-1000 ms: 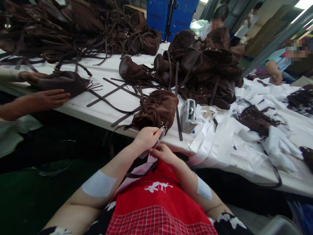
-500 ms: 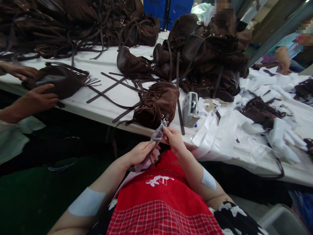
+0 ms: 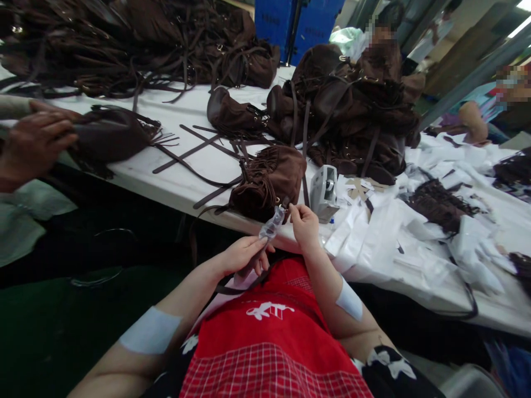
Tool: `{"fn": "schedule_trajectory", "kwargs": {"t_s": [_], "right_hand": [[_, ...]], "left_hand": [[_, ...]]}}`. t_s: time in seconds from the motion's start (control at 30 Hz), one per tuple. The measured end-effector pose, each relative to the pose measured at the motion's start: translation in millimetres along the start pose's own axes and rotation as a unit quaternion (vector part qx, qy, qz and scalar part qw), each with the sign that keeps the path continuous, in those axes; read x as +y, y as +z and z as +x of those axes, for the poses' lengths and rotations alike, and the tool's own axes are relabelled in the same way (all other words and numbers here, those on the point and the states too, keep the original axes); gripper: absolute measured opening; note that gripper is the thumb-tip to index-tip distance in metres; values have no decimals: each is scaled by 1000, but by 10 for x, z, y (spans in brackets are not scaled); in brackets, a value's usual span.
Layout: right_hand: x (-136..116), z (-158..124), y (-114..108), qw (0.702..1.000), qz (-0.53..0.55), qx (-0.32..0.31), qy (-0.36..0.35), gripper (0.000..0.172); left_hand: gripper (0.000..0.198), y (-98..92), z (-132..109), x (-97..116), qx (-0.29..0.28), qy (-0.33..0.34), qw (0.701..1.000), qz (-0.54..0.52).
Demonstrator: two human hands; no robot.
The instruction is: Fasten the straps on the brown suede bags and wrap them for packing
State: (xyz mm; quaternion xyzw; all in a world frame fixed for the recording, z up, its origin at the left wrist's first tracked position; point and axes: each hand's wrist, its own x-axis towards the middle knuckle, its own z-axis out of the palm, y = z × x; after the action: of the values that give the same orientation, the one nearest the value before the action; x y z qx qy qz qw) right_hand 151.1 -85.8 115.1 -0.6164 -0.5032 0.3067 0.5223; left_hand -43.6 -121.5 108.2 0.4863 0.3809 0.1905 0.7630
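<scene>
A brown fringed bag (image 3: 274, 179) lies on its side at the table's front edge. From its lower corner, by a metal ring, a strap wrapped in clear plastic (image 3: 272, 225) runs down toward me. My left hand (image 3: 246, 255) is closed around this wrapped strap below the bag. Just right of the plastic's upper end, my right hand (image 3: 306, 225) is closed in a pinch, thumb against forefinger. Whatever the pinch holds is too small to make out. A grey tape dispenser (image 3: 324, 190) stands on the table behind my right hand.
Brown bags are heaped at the back left (image 3: 136, 44) and the back centre (image 3: 352, 105). White wrapping scraps (image 3: 373, 226) cover the right of the table (image 3: 493, 307). At left, a co-worker's hands (image 3: 39, 141) are at another brown bag (image 3: 114, 132).
My right hand has moved off the plastic-wrapped strap, a little to the right. My left hand keeps its grip. The co-worker's nearer hand has drawn back left along the other bag.
</scene>
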Motion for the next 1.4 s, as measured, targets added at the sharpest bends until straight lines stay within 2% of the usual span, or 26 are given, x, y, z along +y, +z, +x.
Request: {"fn": "schedule_trajectory", "kwargs": {"t_s": [0.07,0.17,0.3,0.4,0.47,0.63,0.7,0.77,0.83,0.9,0.93,1.0,1.03,1.07,1.1,1.13,1.2,1.27,1.33,1.4], "right_hand": [[0,23,-22,1000,17,-7,21,43],[-5,3,-1,985,71,-109,110,50],[-44,-111,110,931,158,-243,222,48],[-67,-170,174,902,208,-277,256,48],[-68,-165,187,902,221,-263,260,49],[-56,-128,151,920,216,-220,240,54],[-49,-186,134,919,197,-266,215,56],[-34,-294,133,903,157,-354,187,56],[-16,-417,147,891,118,-407,161,50],[-2,-511,165,902,106,-394,137,41],[3,-538,169,914,110,-371,124,38],[8,-555,162,933,119,-326,96,33],[8,-552,152,941,123,-304,83,31],[7,-546,138,947,124,-288,73,29],[5,-543,123,951,123,-278,65,27],[1,-544,110,952,120,-274,59,26],[-16,-565,90,951,118,-281,52,25],[-41,-604,73,945,119,-302,49,24],[-64,-647,45,933,115,-337,49,23],[-67,-677,-2,917,112,-380,48,21]], "left_hand": [[51,-14,-32,12,7,-3,1000,-17],[50,-21,-40,43,13,-5,999,-35],[51,-31,-8,65,-24,-1,999,-47],[54,-62,-36,48,-47,2,996,-81],[52,-99,-89,20,-48,10,996,-76],[42,-182,-194,-102,-36,-1,999,24],[43,-192,-185,-153,-13,5,999,32],[44,-192,-151,-194,8,15,999,40],[43,-193,-118,-217,18,25,998,51],[37,-206,-114,-216,51,50,994,80],[34,-220,-129,-206,92,71,988,104],[33,-259,-189,-167,219,113,955,163],[32,-282,-228,-144,278,119,934,192],[32,-302,-266,-121,314,109,919,211],[37,-316,-297,-103,320,81,919,216],[45,-319,-317,-91,295,38,933,205],[61,-287,-308,-95,200,-58,969,133],[68,-208,-238,-129,116,-110,987,25],[66,-114,-138,-174,94,-93,990,-56],[56,-40,-56,-203,111,-56,989,-81]]}}
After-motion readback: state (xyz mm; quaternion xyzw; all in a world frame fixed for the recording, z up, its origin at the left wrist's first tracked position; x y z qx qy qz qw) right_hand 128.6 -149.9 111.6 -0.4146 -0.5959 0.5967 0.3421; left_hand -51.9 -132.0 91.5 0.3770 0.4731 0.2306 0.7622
